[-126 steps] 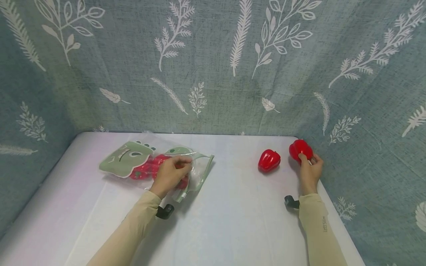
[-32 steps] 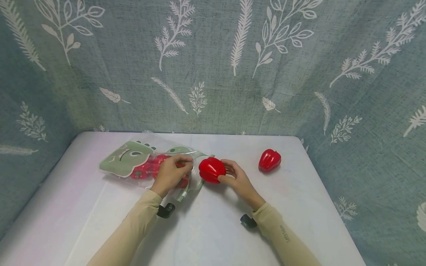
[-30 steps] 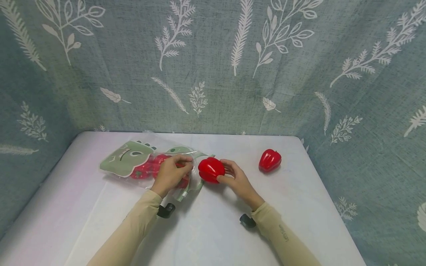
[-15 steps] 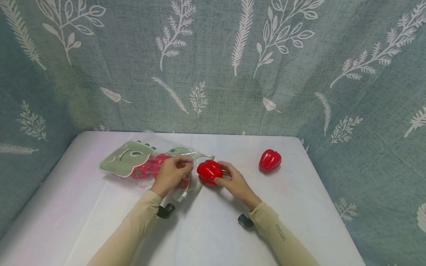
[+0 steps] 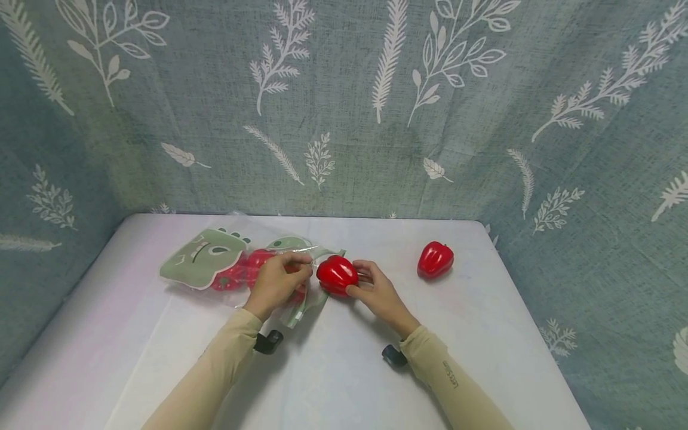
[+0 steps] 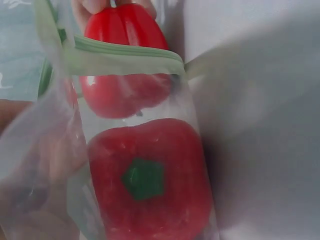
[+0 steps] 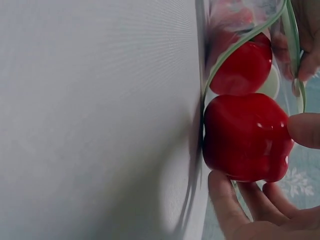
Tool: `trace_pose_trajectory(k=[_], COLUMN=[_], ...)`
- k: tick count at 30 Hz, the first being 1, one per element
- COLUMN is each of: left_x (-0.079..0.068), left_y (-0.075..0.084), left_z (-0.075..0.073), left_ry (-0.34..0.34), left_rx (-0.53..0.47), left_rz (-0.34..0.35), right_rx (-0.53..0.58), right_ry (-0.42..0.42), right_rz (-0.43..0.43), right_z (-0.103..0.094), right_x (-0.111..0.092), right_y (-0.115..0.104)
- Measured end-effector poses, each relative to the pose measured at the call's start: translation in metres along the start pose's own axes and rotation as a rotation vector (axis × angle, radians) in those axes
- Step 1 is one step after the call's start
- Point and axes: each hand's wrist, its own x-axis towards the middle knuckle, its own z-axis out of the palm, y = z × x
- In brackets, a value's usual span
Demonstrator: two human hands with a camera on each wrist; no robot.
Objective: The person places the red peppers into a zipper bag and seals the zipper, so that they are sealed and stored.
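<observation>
A clear zip bag (image 5: 201, 260) with a green dinosaur print lies on its side at the left of the table. Several red things show inside it, among them a bell pepper with a green stem (image 6: 172, 210). My left hand (image 5: 276, 282) pinches the upper film near the bag's mouth, which gapes between its green zip strips (image 7: 291, 42). At that mouth my right hand (image 5: 383, 298) holds another red bell pepper (image 5: 337, 276) between thumb and fingers. Its front part shows through the film in the left wrist view. Farther right, one more red bell pepper (image 5: 435, 260) rests alone.
The white table (image 5: 355, 382) ends at a far edge against a grey-green leaf-print curtain (image 5: 344, 119). The curtain also hangs along the right and left sides. A dark wrist camera (image 5: 395, 355) sits beside my right wrist, another (image 5: 267, 342) beside my left.
From the far right of the table, my right hand has brought the bell pepper left to the bag's mouth, then crept slightly farther left. My left hand stays on the bag.
</observation>
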Motion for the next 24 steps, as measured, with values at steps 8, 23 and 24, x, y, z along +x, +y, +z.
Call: trace_pose_trajectory(k=[8, 23, 24], left_x=[0.0, 0.002, 0.002], left_y=[0.0, -0.001, -0.002], left_z=[0.001, 0.002, 0.002], left_ry=[0.001, -0.01, -0.01], left_rx=[-0.003, -0.048, -0.045], left_rz=[0.0, 0.042, 0.041], right_rx=[-0.009, -0.073, -0.076], right_ry=[0.014, 0.117, 0.127], right_rz=[-0.006, 0.057, 0.06], right_z=[0.006, 0.017, 0.018], right_x=[0.002, 0.005, 0.005], right_y=[-0.005, -0.011, -0.012])
